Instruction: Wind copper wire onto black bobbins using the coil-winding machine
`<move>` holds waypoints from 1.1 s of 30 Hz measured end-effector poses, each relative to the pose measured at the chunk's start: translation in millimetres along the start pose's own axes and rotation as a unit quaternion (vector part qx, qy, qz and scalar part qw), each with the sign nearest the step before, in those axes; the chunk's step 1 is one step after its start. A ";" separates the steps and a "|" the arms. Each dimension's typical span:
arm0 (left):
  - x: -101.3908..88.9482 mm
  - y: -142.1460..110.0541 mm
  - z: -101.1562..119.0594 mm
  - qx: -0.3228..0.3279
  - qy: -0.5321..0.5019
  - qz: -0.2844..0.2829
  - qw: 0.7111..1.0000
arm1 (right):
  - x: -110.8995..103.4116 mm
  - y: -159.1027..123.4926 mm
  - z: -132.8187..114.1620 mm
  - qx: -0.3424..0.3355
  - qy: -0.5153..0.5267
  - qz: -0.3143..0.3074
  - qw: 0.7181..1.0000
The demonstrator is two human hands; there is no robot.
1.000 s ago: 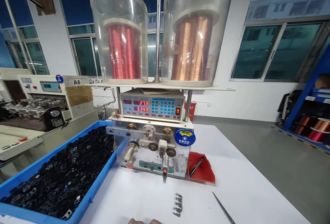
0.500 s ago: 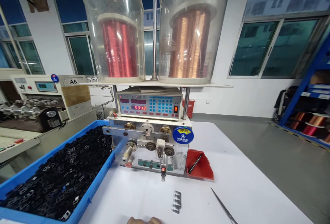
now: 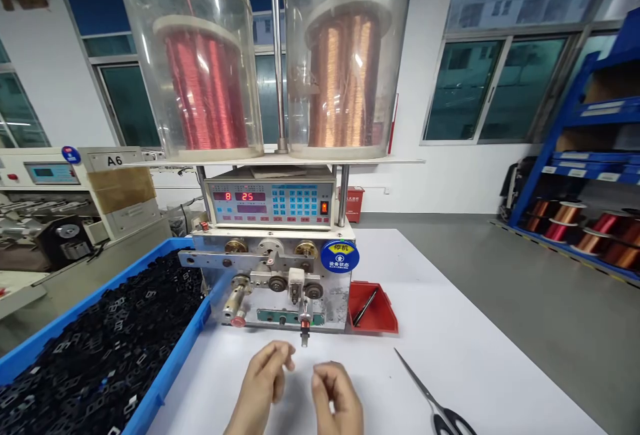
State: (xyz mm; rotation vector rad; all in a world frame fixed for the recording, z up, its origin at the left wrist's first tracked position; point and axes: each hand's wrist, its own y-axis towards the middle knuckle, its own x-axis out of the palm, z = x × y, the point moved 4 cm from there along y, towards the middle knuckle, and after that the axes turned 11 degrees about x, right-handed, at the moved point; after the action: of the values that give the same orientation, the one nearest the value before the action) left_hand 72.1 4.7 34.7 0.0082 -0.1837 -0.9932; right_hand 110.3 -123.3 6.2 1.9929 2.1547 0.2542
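Note:
My left hand [image 3: 264, 379] is raised over the white table [image 3: 450, 328] just below the winding machine's front spindle [image 3: 304, 329]. Its thumb and fingers are pinched together, and whatever they hold is too fine to make out. My right hand [image 3: 336, 395] sits beside it, a little to the right, with the fingers curled inward. What is under them is hidden. The winding machine [image 3: 280, 281] stands directly behind both hands, its control panel [image 3: 270, 203] lit with red digits.
A red wire spool [image 3: 203, 95] and a copper spool [image 3: 345, 81] stand in clear covers on top. A blue tray [image 3: 165, 371] of black parts lies left. A red bin [image 3: 374, 307] and scissors [image 3: 431, 398] lie right. Blue shelving [image 3: 580, 215] holds more spools.
Both hands have risen from the bottom edge to just below the spindle. The row of small parts on the table is no longer visible. The panel digits changed.

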 end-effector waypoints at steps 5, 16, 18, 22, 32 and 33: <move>27.1 23.2 28.2 -0.022 -0.061 -0.051 0.997 | -3.1 40.0 -53.7 -0.045 -0.004 -0.046 0.998; 48.2 16.5 3.9 -0.120 -0.352 0.051 0.927 | -0.8 61.6 -59.1 -0.084 0.024 -0.071 0.994; 47.9 17.4 7.2 -0.100 -0.326 0.047 0.939 | -0.1 61.9 -62.8 -0.083 0.028 -0.100 0.991; 36.7 26.4 27.6 -0.014 -0.130 -0.004 0.991 | 6.5 66.5 -57.8 0.019 0.107 -0.134 0.985; 27.4 29.7 46.0 0.074 0.085 -0.075 0.991 | 50.7 63.5 -31.3 0.273 0.254 -0.221 0.901; 24.9 26.7 44.1 0.076 0.087 -0.078 0.990 | 52.3 63.2 -31.4 0.267 0.249 -0.223 0.904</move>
State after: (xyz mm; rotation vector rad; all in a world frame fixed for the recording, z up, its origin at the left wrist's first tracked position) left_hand 100.5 2.0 84.4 0.2510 -0.0991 -1.1263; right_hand 159.2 -66.0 51.3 1.7027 3.2305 0.1108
